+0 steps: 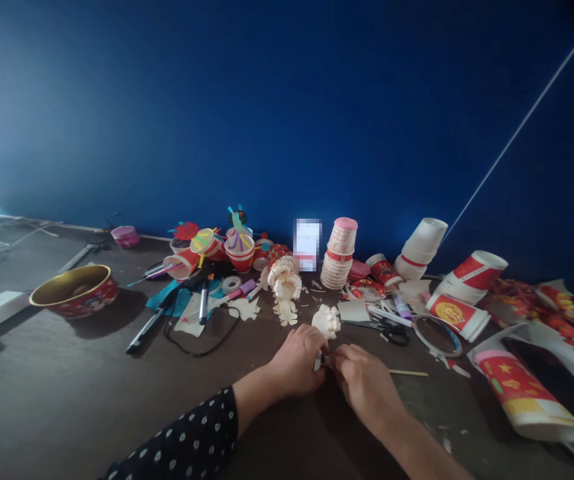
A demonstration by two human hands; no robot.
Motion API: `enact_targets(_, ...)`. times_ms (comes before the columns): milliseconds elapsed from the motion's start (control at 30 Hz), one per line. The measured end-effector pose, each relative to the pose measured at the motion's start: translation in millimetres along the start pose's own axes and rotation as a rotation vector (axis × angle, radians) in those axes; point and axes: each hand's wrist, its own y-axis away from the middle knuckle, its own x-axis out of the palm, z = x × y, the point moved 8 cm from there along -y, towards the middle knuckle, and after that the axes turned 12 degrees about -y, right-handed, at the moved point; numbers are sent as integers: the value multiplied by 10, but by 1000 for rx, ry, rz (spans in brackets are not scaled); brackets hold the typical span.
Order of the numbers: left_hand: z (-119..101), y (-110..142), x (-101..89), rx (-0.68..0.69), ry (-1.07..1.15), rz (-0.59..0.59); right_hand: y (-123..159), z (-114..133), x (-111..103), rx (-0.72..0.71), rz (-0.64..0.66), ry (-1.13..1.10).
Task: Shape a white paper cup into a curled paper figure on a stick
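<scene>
While my left hand (297,359) pinches a small white piece (317,361) just nearside of the curled-paper ruffle (326,322), its visible length pointing roughly toward that ruffle, my right hand (365,381) curls close by, its grip hidden.

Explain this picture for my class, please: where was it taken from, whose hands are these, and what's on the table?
There's no robot here: a person works bare-handed, filmed by one camera worn on the head, looking forward and down. The left hand, below a spotted black sleeve, and the right hand are close together. A small white piece shows at the left hand; exactly how it's gripped is hidden. Around them on the dark table are a frilled white piece, scissors, stacked paper cups, a marker and a red-and-gold bowl.
</scene>
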Motion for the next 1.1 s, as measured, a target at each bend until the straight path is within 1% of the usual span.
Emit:
enact_targets(167, 11, -2, 49, 14, 12, -2, -7, -10, -1, 25, 24, -15)
enact_targets(400, 14, -16, 59, 4, 14, -37, -12, -21, 5, 51, 29, -39)
enact_targets(633, -70, -9, 11, 17, -86, -25, 48, -27, -8, 77, 65, -72)
enact_targets(733, -140, 0, -18, 54, -169, -4, 60, -1, -28, 62, 73, -44)
enact_targets(833, -180, 6, -26, 78, -228, 18, 58, 43, -37, 26, 74, 42)
enact_targets(967, -175, 8, -18, 68, -246, 41, 57, 84, -24, -12, 63, 118)
enact_targets(1100, -169, 11, -23, 60, -244, 26, 64, 107, -15, -36, 39, 162)
